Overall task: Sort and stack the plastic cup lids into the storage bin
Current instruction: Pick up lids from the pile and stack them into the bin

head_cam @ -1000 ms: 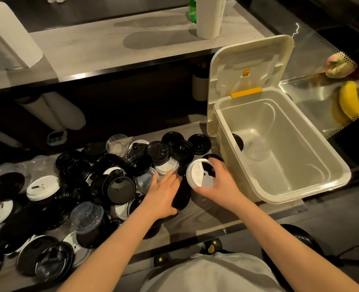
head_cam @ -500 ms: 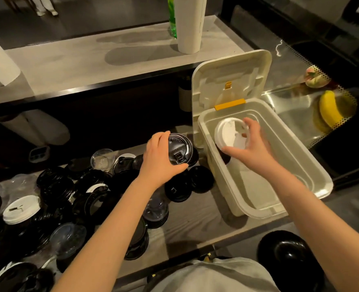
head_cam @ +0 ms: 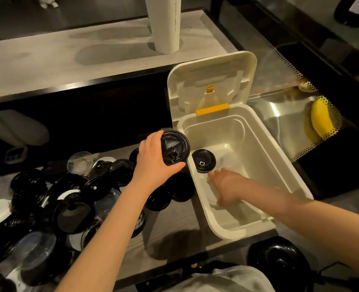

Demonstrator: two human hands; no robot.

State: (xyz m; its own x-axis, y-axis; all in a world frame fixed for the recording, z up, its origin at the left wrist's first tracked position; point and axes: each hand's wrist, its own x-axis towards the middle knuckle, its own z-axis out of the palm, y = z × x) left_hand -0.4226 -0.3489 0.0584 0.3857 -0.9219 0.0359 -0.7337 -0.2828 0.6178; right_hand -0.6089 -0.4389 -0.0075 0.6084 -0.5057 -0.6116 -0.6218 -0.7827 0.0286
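Observation:
My left hand [head_cam: 153, 165] grips a black sip lid [head_cam: 175, 147] by its rim, held in the air just left of the cream storage bin [head_cam: 237, 230]. My right hand [head_cam: 227, 186] reaches down inside the bin and holds a white lid [head_cam: 211, 194] low against the bin floor; motion blurs it. Another black lid [head_cam: 203, 161] lies on the bin floor by the left wall, with a clear lid [head_cam: 230, 163] dimly visible beside it. A pile of black, clear and white lids [head_cam: 79, 197] covers the counter to the left.
The bin's hinged cover [head_cam: 212, 81] stands open behind it. A tall white roll [head_cam: 166, 24] stands on the upper shelf. A banana [head_cam: 321, 121] lies on the metal surface at right. A black round object [head_cam: 277, 262] sits low by my body.
My right hand has carried the white lid from the bin's rim down to its floor. My left hand has lifted a black lid off the pile and moved it toward the bin.

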